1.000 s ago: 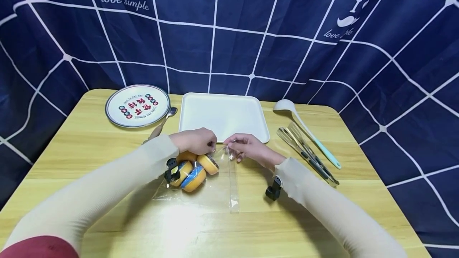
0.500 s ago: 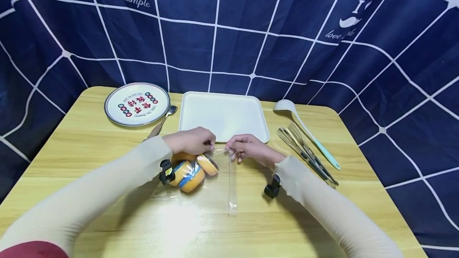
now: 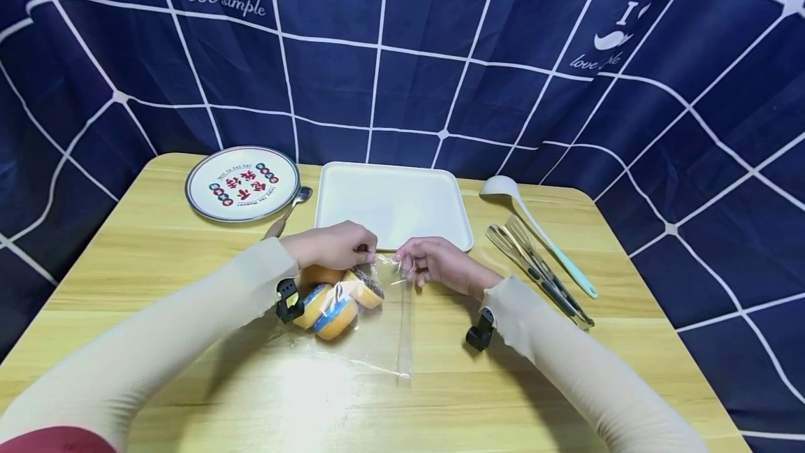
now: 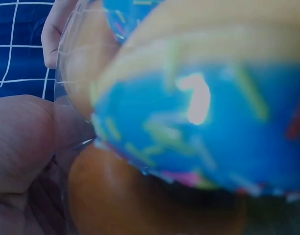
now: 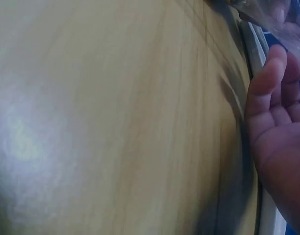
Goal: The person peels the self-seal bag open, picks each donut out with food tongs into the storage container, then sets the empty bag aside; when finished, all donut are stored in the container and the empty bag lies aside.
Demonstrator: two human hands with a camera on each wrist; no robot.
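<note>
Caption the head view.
Left hand grips a clear bag of doughnuts, right hand at its edge, near a white tray.

Donuts (image 3: 335, 319) in bag (image 3: 379, 342), tray (image 3: 393, 203) behind, plate (image 3: 242, 184) left

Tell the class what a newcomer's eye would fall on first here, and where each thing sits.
Probably the doughnuts, bright blue and orange in a clear bag near the middle of the table, with the left hand and right hand at the bag's far edge. Next might come the dark blue curtain with white lines behind the table, then the plate with red lettering at the far left.
</note>
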